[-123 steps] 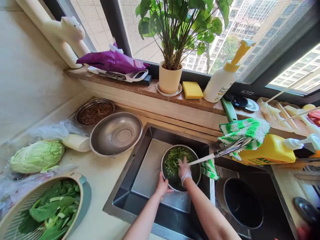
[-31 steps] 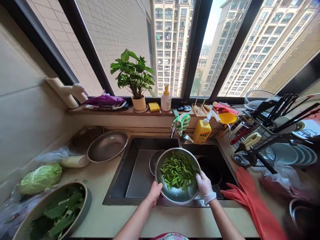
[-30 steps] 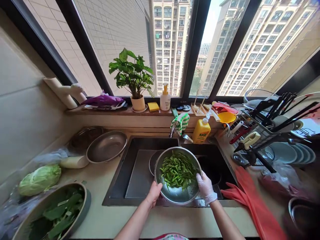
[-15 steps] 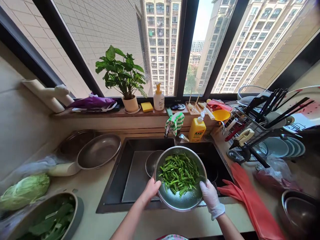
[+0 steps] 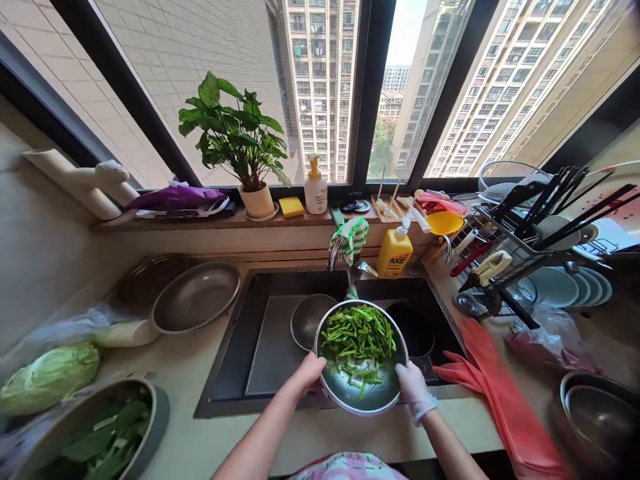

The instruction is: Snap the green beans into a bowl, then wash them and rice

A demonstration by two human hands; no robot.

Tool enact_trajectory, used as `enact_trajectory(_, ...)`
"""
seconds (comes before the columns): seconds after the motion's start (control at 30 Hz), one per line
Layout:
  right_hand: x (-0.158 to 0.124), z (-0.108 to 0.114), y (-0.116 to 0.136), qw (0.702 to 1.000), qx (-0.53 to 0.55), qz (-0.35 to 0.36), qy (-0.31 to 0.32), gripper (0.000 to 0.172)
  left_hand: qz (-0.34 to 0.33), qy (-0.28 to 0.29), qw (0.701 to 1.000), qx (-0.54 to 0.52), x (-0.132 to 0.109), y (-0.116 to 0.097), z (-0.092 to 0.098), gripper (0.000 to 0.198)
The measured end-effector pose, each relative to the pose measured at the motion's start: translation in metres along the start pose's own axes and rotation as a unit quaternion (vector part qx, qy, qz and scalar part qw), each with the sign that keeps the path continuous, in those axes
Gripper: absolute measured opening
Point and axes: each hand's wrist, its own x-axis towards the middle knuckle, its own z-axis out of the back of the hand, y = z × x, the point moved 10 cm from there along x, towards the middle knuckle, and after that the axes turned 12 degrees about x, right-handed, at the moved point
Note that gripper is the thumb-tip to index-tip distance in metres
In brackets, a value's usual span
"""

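Between my hands is a round metal colander [image 5: 373, 398], held above the front edge of the sink [image 5: 227, 407]. Cut green vegetable pieces [image 5: 359, 333], perhaps beans or peppers, are heaped toward its far side, with a few strewn nearer me. My bare left hand [image 5: 310, 371] grips the left rim, thumb on top. On the opposite rim my right hand [image 5: 415, 390], in a thin clear glove, is closed the same way. Behind the colander, a metal bowl [image 5: 306, 321] sits in the sink, partly covered. The faucet [image 5: 334, 255], draped with a green-striped cloth [image 5: 353, 235], stands beyond.
Red rubber gloves [image 5: 495, 393] lie right of the sink, near a dish rack [image 5: 520, 257] with protruding handles. A frying pan [image 5: 197, 297], a cabbage [image 5: 53, 377] and a pot of leaves [image 5: 160, 427] stand left. A yellow soap bottle [image 5: 395, 253] is behind the sink.
The green pieces have slid toward the colander's far side, baring more of its near bottom. The colander has shifted slightly, and more of the bowl behind it shows.
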Motion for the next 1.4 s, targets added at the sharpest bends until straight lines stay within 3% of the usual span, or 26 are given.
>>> enact_trajectory(0.1,0.003,0.001,-0.002,0.999,-0.036,0.002,-0.006,0.033,0.006,-0.003,1.000,0.005,0.005,0.001,-0.001,0.050)
enact_trajectory(0.2,0.002,0.002,0.004,0.998,0.014,0.055,-0.001,0.039,-0.087,-0.078,0.993,0.013,0.002,-0.013,0.015,0.050)
enact_trajectory(0.27,0.002,0.002,0.003,0.997,0.037,0.068,0.001,0.040,-0.111,-0.111,0.987,0.021,0.000,-0.014,0.020,0.046)
enact_trajectory(0.43,0.009,0.004,-0.016,1.000,-0.023,-0.006,-0.004,0.034,0.005,-0.008,0.999,0.041,0.003,0.000,-0.003,0.049)
enact_trajectory(0.6,0.002,0.007,-0.003,0.999,0.011,0.050,-0.006,0.040,-0.070,-0.059,0.995,0.032,0.001,-0.020,0.010,0.049)
enact_trajectory(0.67,0.003,0.009,-0.006,0.999,-0.010,0.035,-0.013,0.038,-0.057,-0.075,0.995,0.022,0.003,-0.013,0.008,0.046)
enact_trajectory(0.77,0.009,0.012,-0.008,0.998,-0.068,0.010,-0.005,0.035,-0.013,-0.043,0.999,-0.013,0.007,0.001,-0.008,0.047)
enact_trajectory(0.83,0.012,0.020,0.015,0.991,-0.099,0.082,-0.040,0.041,-0.034,-0.029,0.998,-0.046,0.006,-0.002,-0.015,0.050)
enact_trajectory(0.9,0.007,0.024,0.055,0.962,-0.129,0.225,-0.090,0.048,-0.088,-0.059,0.993,-0.059,0.001,-0.010,-0.010,0.053)
enact_trajectory(1.0,0.000,-0.009,0.103,0.903,-0.177,0.386,-0.056,0.045,-0.170,-0.103,0.978,-0.056,-0.010,-0.022,-0.003,0.058)
enact_trajectory(1.07,0.011,-0.040,0.115,0.897,-0.213,0.388,-0.010,0.046,-0.190,-0.102,0.975,-0.053,-0.012,-0.022,-0.006,0.061)
enact_trajectory(1.17,0.028,-0.080,0.109,0.911,-0.287,0.296,0.025,0.055,-0.183,-0.102,0.977,-0.042,-0.011,-0.017,-0.014,0.064)
enact_trajectory(1.23,0.022,-0.106,0.097,0.901,-0.336,0.264,0.070,0.059,-0.170,-0.106,0.979,-0.030,-0.009,-0.013,-0.018,0.064)
enact_trajectory(1.33,-0.009,-0.136,0.079,0.858,-0.395,0.302,0.130,0.068,-0.131,-0.111,0.985,-0.021,-0.007,-0.009,-0.021,0.062)
enact_trajectory(1.4,-0.024,-0.145,0.066,0.833,-0.427,0.322,0.143,0.069,-0.107,-0.110,0.988,-0.014,-0.008,-0.009,-0.024,0.058)
